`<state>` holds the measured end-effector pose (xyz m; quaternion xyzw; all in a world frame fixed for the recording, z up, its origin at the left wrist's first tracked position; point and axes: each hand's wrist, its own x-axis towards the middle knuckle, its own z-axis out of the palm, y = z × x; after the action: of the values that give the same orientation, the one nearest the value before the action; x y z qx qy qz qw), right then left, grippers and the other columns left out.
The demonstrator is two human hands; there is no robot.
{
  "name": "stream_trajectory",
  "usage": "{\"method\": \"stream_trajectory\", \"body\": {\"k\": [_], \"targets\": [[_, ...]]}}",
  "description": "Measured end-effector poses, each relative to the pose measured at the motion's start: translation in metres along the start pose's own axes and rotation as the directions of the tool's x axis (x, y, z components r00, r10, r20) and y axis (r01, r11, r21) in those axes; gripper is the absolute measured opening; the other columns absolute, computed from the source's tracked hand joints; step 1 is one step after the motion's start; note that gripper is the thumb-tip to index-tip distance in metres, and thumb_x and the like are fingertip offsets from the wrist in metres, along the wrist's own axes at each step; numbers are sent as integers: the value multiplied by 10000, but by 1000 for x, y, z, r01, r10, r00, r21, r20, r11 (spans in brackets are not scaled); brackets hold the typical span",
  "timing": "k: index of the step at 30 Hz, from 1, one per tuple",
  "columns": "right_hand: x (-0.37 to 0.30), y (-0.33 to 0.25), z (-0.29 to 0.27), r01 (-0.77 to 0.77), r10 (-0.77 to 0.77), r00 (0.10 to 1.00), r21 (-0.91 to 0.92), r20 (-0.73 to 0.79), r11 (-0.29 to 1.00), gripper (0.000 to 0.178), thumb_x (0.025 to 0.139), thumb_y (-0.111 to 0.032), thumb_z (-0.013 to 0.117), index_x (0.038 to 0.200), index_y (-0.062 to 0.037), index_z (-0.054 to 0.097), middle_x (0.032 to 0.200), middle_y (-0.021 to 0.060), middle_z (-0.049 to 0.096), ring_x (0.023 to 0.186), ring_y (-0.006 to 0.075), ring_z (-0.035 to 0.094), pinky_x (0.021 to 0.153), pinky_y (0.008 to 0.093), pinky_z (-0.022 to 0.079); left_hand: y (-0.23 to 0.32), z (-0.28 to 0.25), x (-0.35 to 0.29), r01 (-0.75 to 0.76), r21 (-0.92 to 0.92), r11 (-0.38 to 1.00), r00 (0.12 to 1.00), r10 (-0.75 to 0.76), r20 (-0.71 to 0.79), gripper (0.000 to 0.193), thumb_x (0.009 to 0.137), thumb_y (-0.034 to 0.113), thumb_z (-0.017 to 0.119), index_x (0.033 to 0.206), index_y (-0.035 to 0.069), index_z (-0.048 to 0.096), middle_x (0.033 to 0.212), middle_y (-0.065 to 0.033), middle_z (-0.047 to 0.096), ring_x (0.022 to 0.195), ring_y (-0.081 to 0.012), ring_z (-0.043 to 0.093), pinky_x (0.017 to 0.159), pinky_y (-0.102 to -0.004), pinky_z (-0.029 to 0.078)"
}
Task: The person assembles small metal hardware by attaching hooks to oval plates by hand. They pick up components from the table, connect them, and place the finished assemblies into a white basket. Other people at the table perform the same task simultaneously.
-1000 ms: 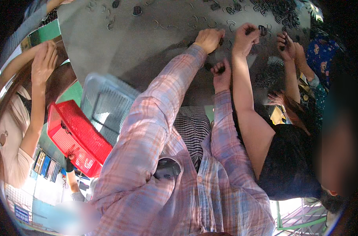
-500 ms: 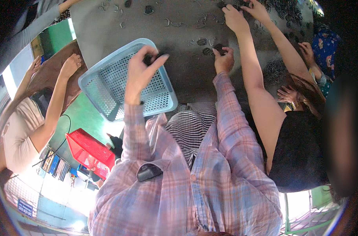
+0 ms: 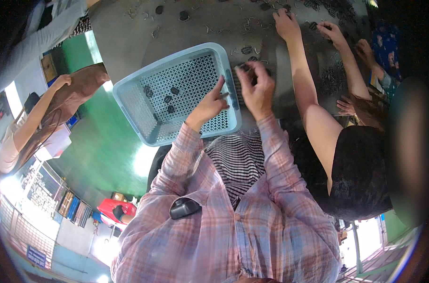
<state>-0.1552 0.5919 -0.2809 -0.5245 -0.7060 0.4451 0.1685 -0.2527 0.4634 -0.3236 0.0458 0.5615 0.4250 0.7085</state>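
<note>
A light blue perforated plastic basket [image 3: 176, 54] sits tilted at the near left edge of the table, with several small dark oval pieces [image 3: 175, 90] lying in it. Over the basket's right side is my left hand [image 3: 209, 107], index finger stretched out and nothing visible in its grip. Just past the basket's right rim, my right hand [image 3: 259, 92] pinches a small dark piece [image 3: 245, 68] between thumb and fingers; motion blurs its outline. Another dark oval piece [image 3: 246, 49] lies on the table beyond it, beside thin curved metal bits.
Dark cloth covers the table [image 3: 186, 35], with scattered pieces and wire bits on it. To my right, a co-worker's arms [image 3: 302, 80] reach across to a dark pile [image 3: 337, 14] at the far right. A red basket [image 3: 111, 210] shows low on the left, above the green floor.
My left hand has let go of a dark piece and moved right. Several pieces now show in the basket. My right hand has drawn a little nearer, and the basket appears farther right.
</note>
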Motion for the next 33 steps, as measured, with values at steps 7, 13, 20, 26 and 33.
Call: {"method": "stream_trajectory", "body": {"k": [7, 13, 20, 26, 33], "targets": [[-30, 15, -1, 322, -313, 946, -143, 86, 936, 178, 798, -170, 656, 946, -87, 600, 970, 115, 588, 829, 275, 601, 701, 349, 488, 109, 15, 23, -368, 674, 641, 733, 645, -213, 239, 775, -15, 554, 992, 17, 648, 1033, -128, 647, 882, -214, 647, 754, -298, 520], [-9, 143, -5, -339, 258, 899, -188, -353, 922, 255, 718, -153, 733, 898, -50, 585, 941, 108, 562, 918, 274, 557, 782, 376, 466, 59, 73, 164, -9, 999, 33, 977, 212, 2, 191, 773, 76, 615, 957, 47, 657, 1037, -128, 627, 924, -289, 637, 771, -347, 526], [4, 167, 1, -356, 298, 934, -431, -197, 829, 367, 702, -190, 754, 970, -67, 536, 861, 106, 586, 830, 314, 588, 748, 407, 469, 42, 85, 183, 124, 992, 0, 948, 296, -118, 293, 827, 84, 576, 1116, 41, 550, 1163, -126, 542, 1118, -292, 528, 836, -368, 507], [24, 124, 10, -357, 320, 932, -297, -168, 886, 343, 756, -156, 701, 1030, -73, 511, 920, 141, 647, 832, 350, 618, 696, 415, 472, 37, 73, 195, 88, 989, 116, 903, 409, -128, 297, 790, 155, 623, 1056, 44, 554, 1096, -143, 568, 1085, -322, 537, 832, -418, 489], [48, 146, 18, -413, 414, 908, -297, -61, 861, 273, 780, -167, 688, 989, -46, 559, 937, 157, 654, 842, 328, 629, 696, 411, 472, 92, 87, 129, -251, 943, 217, 765, 641, 56, 115, 755, 170, 625, 853, 113, 646, 838, -101, 606, 770, -287, 624, 665, -400, 496]]}}
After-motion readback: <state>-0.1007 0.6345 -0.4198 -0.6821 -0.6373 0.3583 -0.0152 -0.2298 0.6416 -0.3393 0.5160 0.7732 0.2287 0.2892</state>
